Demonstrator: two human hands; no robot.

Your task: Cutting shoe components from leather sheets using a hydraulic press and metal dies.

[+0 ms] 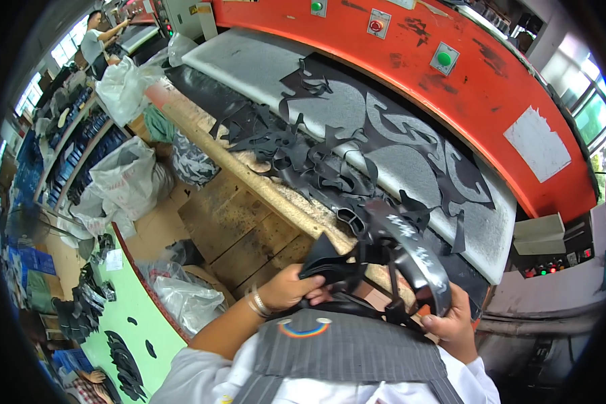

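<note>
My left hand [299, 289] is closed on a small stack of black cut pieces [330, 266], held in front of my striped apron [357, 343]. My right hand [453, 323] grips the lower end of a curved, dark metal cutting die [411, 249] with white marks on it. The die is tilted, its far end over the near edge of the work surface. Black offcuts [303, 151] lie heaped just beyond both hands. Behind them, a black sheet with cut-out holes [444, 168] is spread over the pale cutting board [249, 60].
An orange-red machine beam [478, 81] with buttons spans the far side. A wooden ledge [249, 178] edges the board. At left are plastic sacks [131, 178], loaded racks [74, 161] and a green table [114, 296] with black pieces. One person [95, 44] stands far left; another person's hand [94, 380] shows lower left.
</note>
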